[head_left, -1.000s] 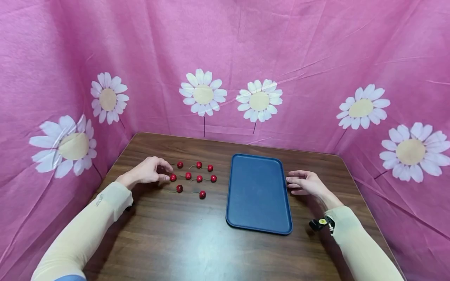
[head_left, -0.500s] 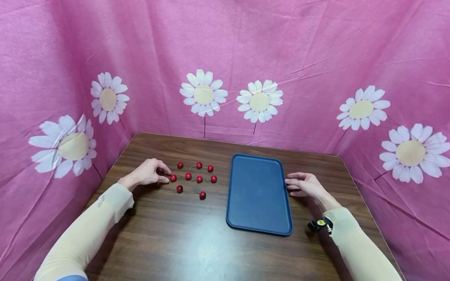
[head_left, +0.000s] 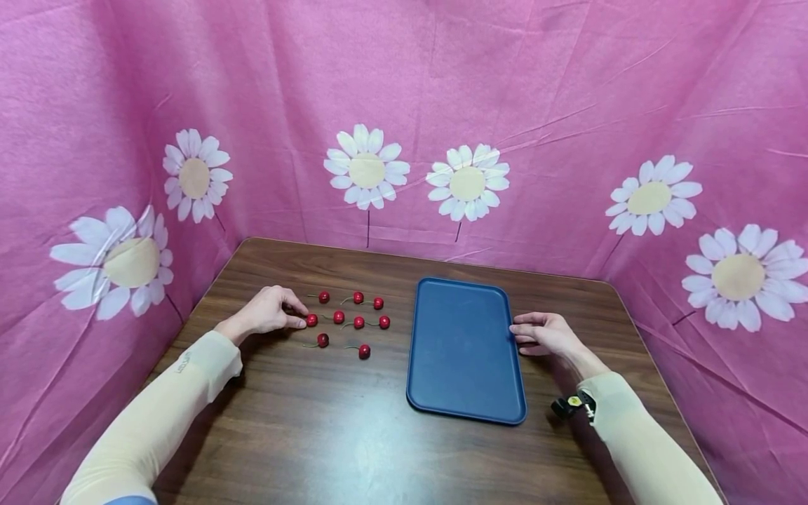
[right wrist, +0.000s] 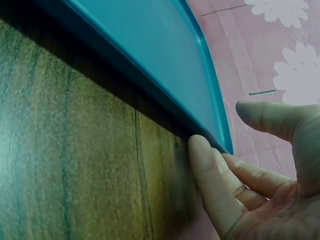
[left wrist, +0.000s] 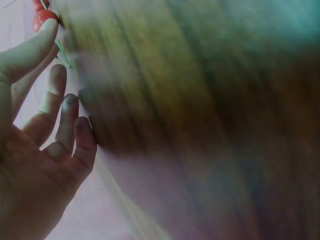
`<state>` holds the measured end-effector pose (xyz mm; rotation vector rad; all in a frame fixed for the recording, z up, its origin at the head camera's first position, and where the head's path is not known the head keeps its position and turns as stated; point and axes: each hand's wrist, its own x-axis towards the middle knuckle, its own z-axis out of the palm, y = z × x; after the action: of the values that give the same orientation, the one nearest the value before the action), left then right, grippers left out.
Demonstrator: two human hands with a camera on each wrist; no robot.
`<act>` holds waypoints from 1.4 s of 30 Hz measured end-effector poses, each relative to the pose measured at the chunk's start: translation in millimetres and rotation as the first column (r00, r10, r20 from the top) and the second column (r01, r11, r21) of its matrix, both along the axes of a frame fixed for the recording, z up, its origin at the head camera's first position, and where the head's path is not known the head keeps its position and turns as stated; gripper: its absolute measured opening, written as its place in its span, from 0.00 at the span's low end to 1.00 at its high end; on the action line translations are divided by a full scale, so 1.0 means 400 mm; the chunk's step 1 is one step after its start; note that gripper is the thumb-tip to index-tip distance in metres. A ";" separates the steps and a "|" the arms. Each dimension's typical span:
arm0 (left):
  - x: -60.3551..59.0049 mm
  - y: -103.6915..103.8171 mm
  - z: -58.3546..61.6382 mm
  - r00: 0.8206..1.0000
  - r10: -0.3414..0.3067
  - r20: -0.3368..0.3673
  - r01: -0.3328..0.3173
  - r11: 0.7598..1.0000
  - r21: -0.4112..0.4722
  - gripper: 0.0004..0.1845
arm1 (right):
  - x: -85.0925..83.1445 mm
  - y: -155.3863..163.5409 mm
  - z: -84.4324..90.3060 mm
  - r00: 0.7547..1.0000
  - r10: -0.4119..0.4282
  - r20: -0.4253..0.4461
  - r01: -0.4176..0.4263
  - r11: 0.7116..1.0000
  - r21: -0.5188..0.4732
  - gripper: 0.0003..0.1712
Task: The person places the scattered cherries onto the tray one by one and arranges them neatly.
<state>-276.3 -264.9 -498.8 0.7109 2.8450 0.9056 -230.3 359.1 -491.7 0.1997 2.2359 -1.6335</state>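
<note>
Thumb and forefinger of my left hand (head_left: 268,309) pinch a red cherry (head_left: 312,320) at the left end of a loose group. In the left wrist view the thumb lies against the cherry (left wrist: 43,20), its green stem trailing below; the other fingers are spread apart. Several more cherries with stems, such as a front one (head_left: 364,352), lie right of this hand on the table. My right hand (head_left: 550,333) rests at the right edge of a dark blue tray (head_left: 466,351). In the right wrist view its extended fingers (right wrist: 202,152) meet the tray's outer side, one digit standing off it.
The wooden table (head_left: 303,435) extends in front of the cherries and tray. Pink cloth (head_left: 416,84) printed with white daisies hangs behind and on both sides. A small black device (head_left: 568,407) sits at the right wrist.
My left fingertips have closed on the leftmost cherry. My right hand has shifted slightly left, up to the tray's edge. The other cherries lie as before.
</note>
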 end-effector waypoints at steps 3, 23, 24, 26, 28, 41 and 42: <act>-0.012 -0.010 -0.017 0.999 -0.040 -0.027 0.041 0.998 0.042 0.09 | -0.001 -0.001 0.000 1.000 -0.005 0.002 0.005 1.000 -0.001 0.38; 0.002 0.022 0.000 1.000 0.007 -0.014 -0.007 0.999 -0.045 0.06 | -0.010 -0.008 0.007 1.000 0.013 -0.015 -0.012 0.998 0.063 0.37; 0.003 0.022 0.000 1.000 0.007 -0.014 -0.007 0.999 -0.041 0.05 | -0.011 -0.009 0.008 1.000 0.012 -0.014 -0.011 0.998 0.067 0.37; 0.002 0.021 0.001 1.000 -0.001 -0.016 0.001 1.000 -0.031 0.05 | -0.014 -0.008 0.007 1.000 0.013 -0.018 -0.012 0.997 0.072 0.36; 0.002 0.020 0.001 1.000 -0.005 -0.017 0.005 1.000 -0.028 0.04 | -0.016 -0.007 0.006 1.000 0.015 -0.018 -0.014 0.997 0.074 0.36; 0.009 0.013 0.006 1.000 -0.016 -0.013 0.016 1.000 -0.002 0.03 | -0.008 -0.014 0.004 1.000 0.013 -0.009 -0.012 0.998 0.064 0.36; 0.009 0.012 0.006 1.000 -0.010 -0.013 0.011 1.000 0.008 0.03 | -0.007 -0.014 0.004 1.000 0.011 -0.009 -0.010 0.998 0.062 0.36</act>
<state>-272.7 -259.9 -496.4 0.7343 2.8473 0.9151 -233.0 353.3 -490.2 0.1969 2.2924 -1.5638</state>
